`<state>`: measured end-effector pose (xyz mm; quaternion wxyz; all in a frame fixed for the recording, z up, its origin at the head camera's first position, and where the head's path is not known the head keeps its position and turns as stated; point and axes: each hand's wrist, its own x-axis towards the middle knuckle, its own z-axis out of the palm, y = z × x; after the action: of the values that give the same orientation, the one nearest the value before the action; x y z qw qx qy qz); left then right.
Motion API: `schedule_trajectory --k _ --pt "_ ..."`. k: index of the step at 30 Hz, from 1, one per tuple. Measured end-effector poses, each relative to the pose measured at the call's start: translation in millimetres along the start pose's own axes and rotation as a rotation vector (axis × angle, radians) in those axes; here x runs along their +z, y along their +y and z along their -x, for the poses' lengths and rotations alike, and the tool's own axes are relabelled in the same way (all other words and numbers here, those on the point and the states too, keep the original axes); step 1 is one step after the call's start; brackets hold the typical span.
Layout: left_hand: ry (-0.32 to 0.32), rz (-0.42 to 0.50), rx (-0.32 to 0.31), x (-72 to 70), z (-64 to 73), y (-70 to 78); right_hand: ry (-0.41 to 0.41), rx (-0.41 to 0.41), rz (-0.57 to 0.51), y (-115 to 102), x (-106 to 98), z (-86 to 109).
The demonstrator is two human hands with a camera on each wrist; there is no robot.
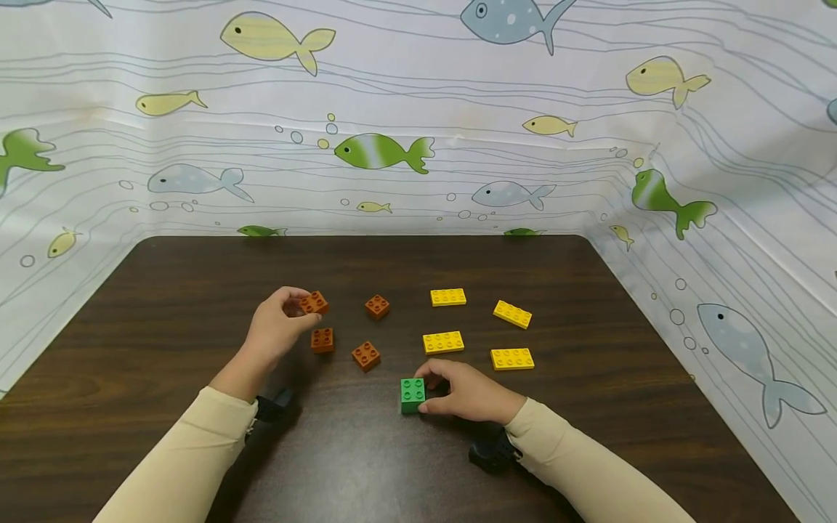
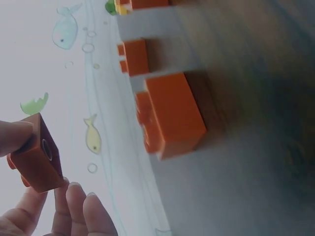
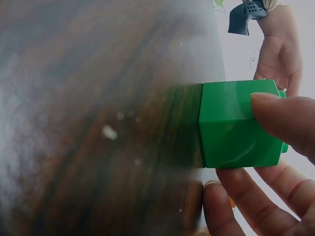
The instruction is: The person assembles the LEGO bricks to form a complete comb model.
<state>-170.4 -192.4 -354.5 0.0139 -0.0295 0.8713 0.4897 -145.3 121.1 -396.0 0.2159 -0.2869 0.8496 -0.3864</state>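
My left hand [image 1: 271, 328] pinches an orange two-by-two toy brick [image 1: 315, 302] between thumb and fingers. In the left wrist view that brick [image 2: 37, 160] is raised and tilted, its hollow underside partly showing. Just below it on the table sits another orange brick [image 1: 322, 341]. My right hand [image 1: 476, 394] grips a green two-by-two brick [image 1: 413, 396], thumb on the near side and fingers on the far side. The green brick [image 3: 236, 128] stands studs up, its base at the tabletop in the right wrist view.
Two more orange bricks [image 1: 377, 306] lie right of the left hand. Beyond the right hand are several yellow two-by-four bricks [image 1: 443, 343], spread apart. The dark wooden table [image 1: 353, 465] meets a fish-patterned curtain [image 1: 405, 94] at its back and sides.
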Motion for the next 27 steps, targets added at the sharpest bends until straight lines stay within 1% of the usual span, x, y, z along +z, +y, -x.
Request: schedule_trajectory --k 9,14,17,27 --pt "-0.032 -0.026 0.052 8.3 10.5 14.1 -0.004 0.001 -0.007 -1 -1 -0.2" --pt "-0.059 -0.054 0.111 16.0 16.0 21.9 -0.001 -0.001 0.005 -2 -2 -0.7" --pt "-0.076 -0.044 0.140 21.5 20.0 25.8 -0.003 0.003 0.007 -1 -2 -0.5" --pt "-0.140 -0.021 0.169 43.2 31.1 29.8 -0.002 0.002 0.020 -1 -1 -0.2"
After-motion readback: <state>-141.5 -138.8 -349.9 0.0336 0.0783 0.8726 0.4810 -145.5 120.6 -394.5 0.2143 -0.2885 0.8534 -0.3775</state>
